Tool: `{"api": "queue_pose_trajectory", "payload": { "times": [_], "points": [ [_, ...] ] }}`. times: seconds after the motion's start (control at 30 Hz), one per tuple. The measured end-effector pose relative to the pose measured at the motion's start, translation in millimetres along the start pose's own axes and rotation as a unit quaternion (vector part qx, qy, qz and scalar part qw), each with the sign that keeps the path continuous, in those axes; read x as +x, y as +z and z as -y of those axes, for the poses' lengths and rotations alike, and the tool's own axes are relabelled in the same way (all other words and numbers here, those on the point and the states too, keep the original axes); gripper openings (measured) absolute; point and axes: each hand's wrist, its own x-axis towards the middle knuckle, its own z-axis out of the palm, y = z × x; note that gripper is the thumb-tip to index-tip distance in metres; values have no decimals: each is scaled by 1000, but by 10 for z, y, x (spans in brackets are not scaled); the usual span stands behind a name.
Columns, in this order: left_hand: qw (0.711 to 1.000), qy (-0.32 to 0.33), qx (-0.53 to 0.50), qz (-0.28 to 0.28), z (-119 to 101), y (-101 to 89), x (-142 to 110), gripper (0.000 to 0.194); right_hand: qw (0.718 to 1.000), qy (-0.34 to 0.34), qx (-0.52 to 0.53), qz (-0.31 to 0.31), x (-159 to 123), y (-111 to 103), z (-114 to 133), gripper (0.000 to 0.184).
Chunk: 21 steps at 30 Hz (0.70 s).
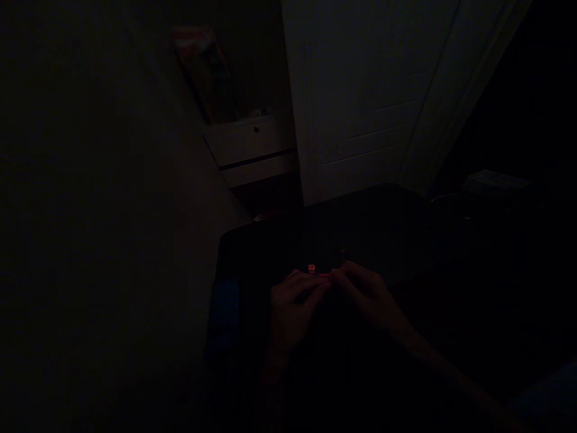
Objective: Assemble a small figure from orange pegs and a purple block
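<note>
The scene is very dark, with a faint reddish glow on both hands. My left hand (pixel 295 300) is closed in a pinch, thumb and fingertips on a thin red piece (pixel 323 275) whose kind I cannot make out. From the other side my right hand (pixel 363 288) pinches at the same piece, its fingertips almost meeting the left ones. Just beyond the left fingers shows a small orange-lit, squarish object (pixel 311 268); whether it joins the red piece is unclear. Both hands are over a dark tabletop (pixel 261 252).
A dark blue rectangular object (pixel 225 313) lies at the table's left. Behind stand a pale drawer unit (pixel 252 144) and a white panelled door (pixel 360 120). A pale boxy thing (pixel 496 180) sits at the far right, near a thin light cord (pixel 444 196). A wall runs along the left.
</note>
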Motion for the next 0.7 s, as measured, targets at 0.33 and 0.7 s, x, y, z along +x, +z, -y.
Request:
{"api": "queue_pose_trajectory", "payload": {
  "times": [0.33, 0.7],
  "points": [
    [996, -89, 0, -2, 52, -16, -34, 18, 999, -20, -13, -28, 19, -98, -27, 25],
    [995, -98, -24, -26, 90, -28, -50, 13, 999, -26, -33, -30, 19, -157, -71, 23]
  ]
}}
